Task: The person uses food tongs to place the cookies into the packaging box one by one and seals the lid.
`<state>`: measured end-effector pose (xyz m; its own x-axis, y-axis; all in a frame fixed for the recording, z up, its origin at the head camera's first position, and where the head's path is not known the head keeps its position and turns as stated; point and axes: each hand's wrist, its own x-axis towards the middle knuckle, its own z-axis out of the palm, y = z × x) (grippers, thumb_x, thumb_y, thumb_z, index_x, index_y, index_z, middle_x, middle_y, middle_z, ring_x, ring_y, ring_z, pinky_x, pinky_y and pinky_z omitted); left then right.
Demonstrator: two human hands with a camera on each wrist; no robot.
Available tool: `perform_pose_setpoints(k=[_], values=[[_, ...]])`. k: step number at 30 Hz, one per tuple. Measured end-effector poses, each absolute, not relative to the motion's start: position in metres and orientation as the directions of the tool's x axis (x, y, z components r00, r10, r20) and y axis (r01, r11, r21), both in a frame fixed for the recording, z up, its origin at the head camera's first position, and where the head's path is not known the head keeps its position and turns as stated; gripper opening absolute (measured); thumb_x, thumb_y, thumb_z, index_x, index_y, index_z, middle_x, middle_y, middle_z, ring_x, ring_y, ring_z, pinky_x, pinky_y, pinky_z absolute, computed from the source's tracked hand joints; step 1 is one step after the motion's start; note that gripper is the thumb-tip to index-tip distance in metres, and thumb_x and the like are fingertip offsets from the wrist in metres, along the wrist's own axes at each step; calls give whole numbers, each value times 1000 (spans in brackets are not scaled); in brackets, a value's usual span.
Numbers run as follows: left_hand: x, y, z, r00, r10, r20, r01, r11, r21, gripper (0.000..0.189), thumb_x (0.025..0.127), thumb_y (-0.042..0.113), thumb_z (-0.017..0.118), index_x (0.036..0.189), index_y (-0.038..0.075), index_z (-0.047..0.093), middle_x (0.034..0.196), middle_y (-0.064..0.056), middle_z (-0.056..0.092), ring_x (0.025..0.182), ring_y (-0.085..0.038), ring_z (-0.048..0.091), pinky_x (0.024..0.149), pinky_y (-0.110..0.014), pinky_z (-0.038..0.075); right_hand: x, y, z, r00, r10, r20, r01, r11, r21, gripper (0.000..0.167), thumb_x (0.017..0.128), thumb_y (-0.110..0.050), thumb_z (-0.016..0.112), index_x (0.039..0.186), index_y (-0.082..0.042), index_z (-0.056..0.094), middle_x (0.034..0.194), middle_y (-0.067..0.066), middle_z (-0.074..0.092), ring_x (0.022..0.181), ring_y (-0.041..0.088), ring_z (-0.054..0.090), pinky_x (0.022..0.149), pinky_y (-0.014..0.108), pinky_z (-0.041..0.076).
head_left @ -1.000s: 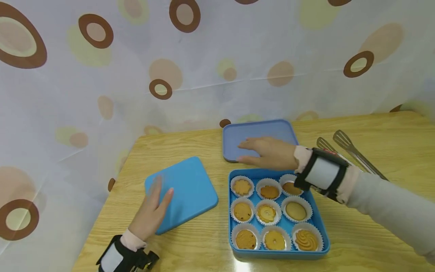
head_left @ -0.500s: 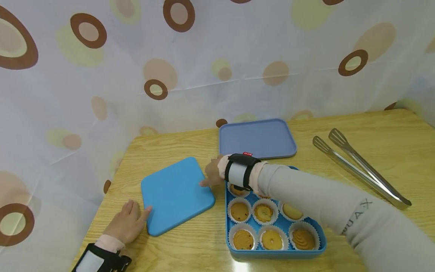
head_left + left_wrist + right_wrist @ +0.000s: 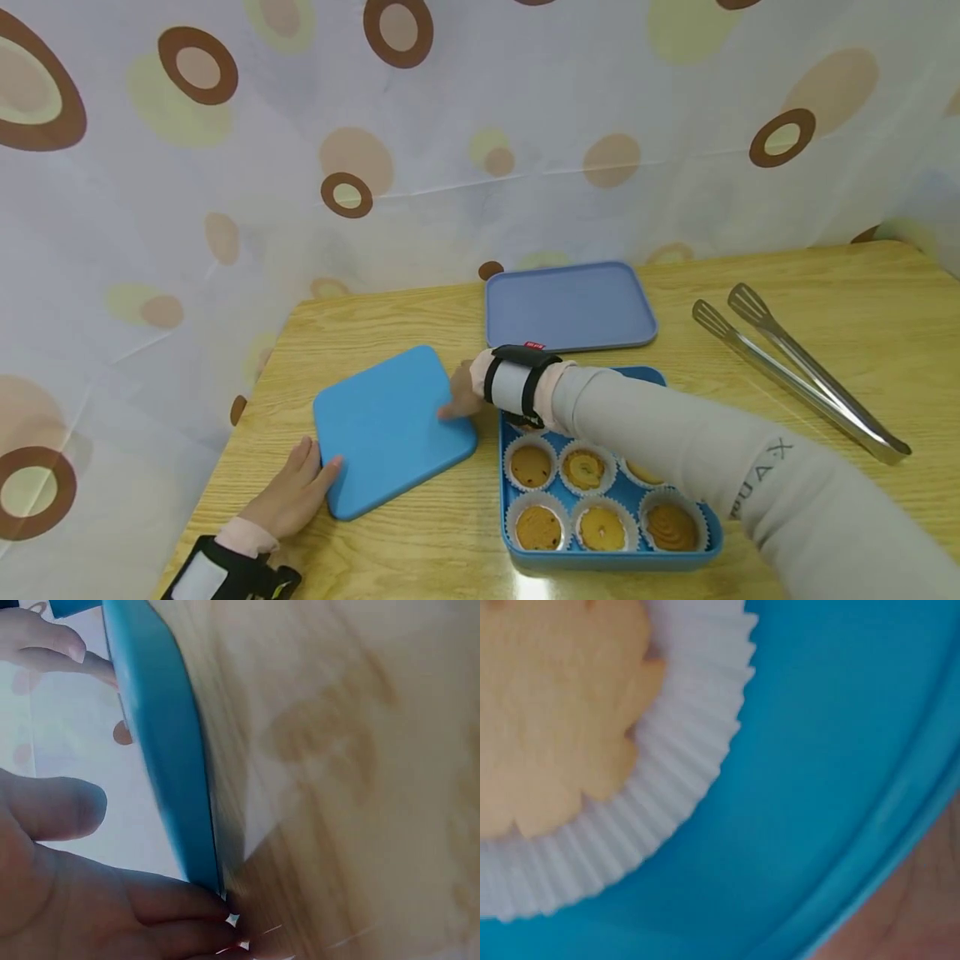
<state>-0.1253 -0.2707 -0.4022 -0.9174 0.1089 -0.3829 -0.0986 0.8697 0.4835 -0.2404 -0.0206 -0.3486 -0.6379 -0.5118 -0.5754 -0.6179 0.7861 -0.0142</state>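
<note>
A flat blue lid (image 3: 390, 433) with rounded corners lies slanted on the table. My left hand (image 3: 285, 496) is at its left edge; in the left wrist view the fingers stretch straight to the lid's side, with the thumb (image 3: 56, 810) raised apart from them. Over the lid's right edge is my right hand (image 3: 465, 390), its thumb on the top face and its other fingers mostly hidden. Under the right forearm stands a blue box (image 3: 607, 560) of cookies in white paper cups. The right wrist view shows a scalloped cookie (image 3: 555, 712) inside that box.
Behind the box lies a blue-grey tray (image 3: 570, 304). Metal tongs (image 3: 802, 375) rest spread on the right of the wooden table (image 3: 375, 550). A patterned curtain (image 3: 465, 100) hangs along the table's back edge.
My right hand has gone left, from over the tray to the lid's right edge. The left hand has drawn back from above the lid to its left edge. The lid keeps its place.
</note>
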Motion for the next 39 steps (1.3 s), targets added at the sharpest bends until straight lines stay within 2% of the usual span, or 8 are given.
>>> perform_pose_setpoints(k=[4,8,16,19,23,29,33,39], values=[[-126,-271,-401,-903,114,-413,-142,829,540,72,107,33,23,142,-23,-5,150,-42,-13,139,-53,-14,113,-65,0,-248,-17,-351,-587,-543,-601,-612,783,-110,58,102,-52,31,73,-9,56,77,2,53,91,16,54,85,28,37],[-126,-269,-398,-897,119,-426,-188,769,610,73,108,37,22,145,-18,-9,152,-37,-15,141,-50,-14,113,-64,-1,-258,-12,-351,-536,-577,-617,-584,781,-223,57,103,-51,31,58,-16,36,58,-5,28,56,10,28,68,25,31],[-126,-257,-389,-964,-10,-265,-208,650,731,72,107,38,30,151,-8,-6,157,-32,2,144,-46,8,115,-57,17,-263,-3,-345,-687,-579,-438,-360,795,-488,49,103,-43,43,78,-4,57,72,1,45,64,11,37,64,24,33],[-127,-252,-386,-985,-51,-166,-166,569,806,70,107,33,33,152,-6,-3,156,-32,9,144,-44,15,114,-56,22,-259,-2,-343,-792,-545,-276,-264,713,-649,44,101,-36,50,84,1,66,66,1,53,56,8,44,57,20,40],[-129,-244,-382,-991,-104,-90,-128,452,883,67,106,30,37,152,-7,5,152,-34,25,140,-43,30,111,-50,32,-255,4,-337,-897,-441,-21,-268,583,-767,36,97,-28,60,112,3,71,85,14,71,63,16,63,58,24,52],[-134,-226,-374,-970,-243,2,-92,372,924,58,103,29,47,147,-4,33,135,-28,52,110,-16,64,85,-20,54,-246,26,-329,-924,-358,136,-320,525,-789,33,93,-25,67,111,3,69,93,16,70,73,19,65,64,27,54],[-136,-212,-369,-960,-276,44,-48,318,947,52,100,24,55,141,-6,45,128,-28,57,85,8,64,73,-13,53,-236,50,-326,-927,-345,146,-309,481,-820,29,93,-22,68,106,4,66,87,16,67,64,17,62,59,31,55],[-138,-186,-361,-968,-240,77,18,237,971,41,94,14,64,131,-5,57,100,-21,72,64,-5,68,63,-23,57,-215,97,-326,-934,-336,119,-274,464,-842,31,94,-22,66,105,6,62,84,18,68,60,16,63,54,35,56]])
